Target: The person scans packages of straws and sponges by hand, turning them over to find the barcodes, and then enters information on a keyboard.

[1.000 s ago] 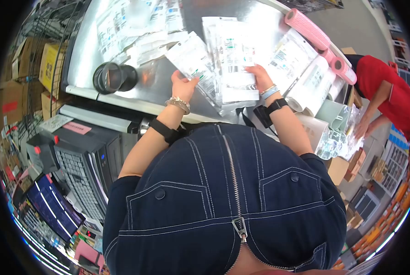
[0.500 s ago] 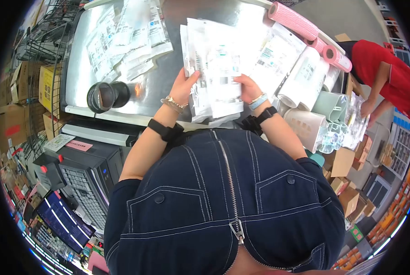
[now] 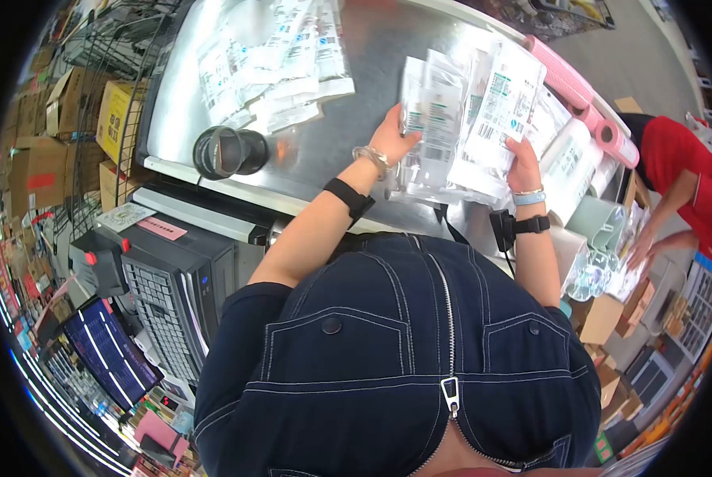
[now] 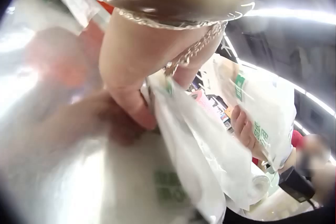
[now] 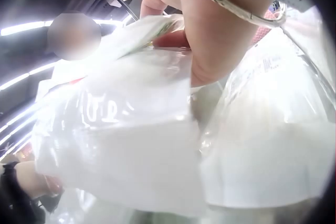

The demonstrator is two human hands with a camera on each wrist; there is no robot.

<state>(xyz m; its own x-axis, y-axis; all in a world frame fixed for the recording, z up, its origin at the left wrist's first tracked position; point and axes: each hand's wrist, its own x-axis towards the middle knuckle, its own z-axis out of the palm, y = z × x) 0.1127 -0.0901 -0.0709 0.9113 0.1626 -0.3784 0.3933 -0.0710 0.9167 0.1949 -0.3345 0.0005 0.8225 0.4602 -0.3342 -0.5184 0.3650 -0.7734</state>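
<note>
Packets point(image 3: 495, 107) (white, printed) held in both hands point(image 3: 393, 141)

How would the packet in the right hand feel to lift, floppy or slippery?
The packet is probably slippery, given its shiny plastic. Its creases suggest it would bend. It seems light, since the right hand holds it by one edge.

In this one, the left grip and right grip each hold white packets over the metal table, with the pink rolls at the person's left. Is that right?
One thing is wrong: the pink rolls lie at the person's right, as the head view shows. The left grip and right grip do each hold white packets over the metal table.
</note>
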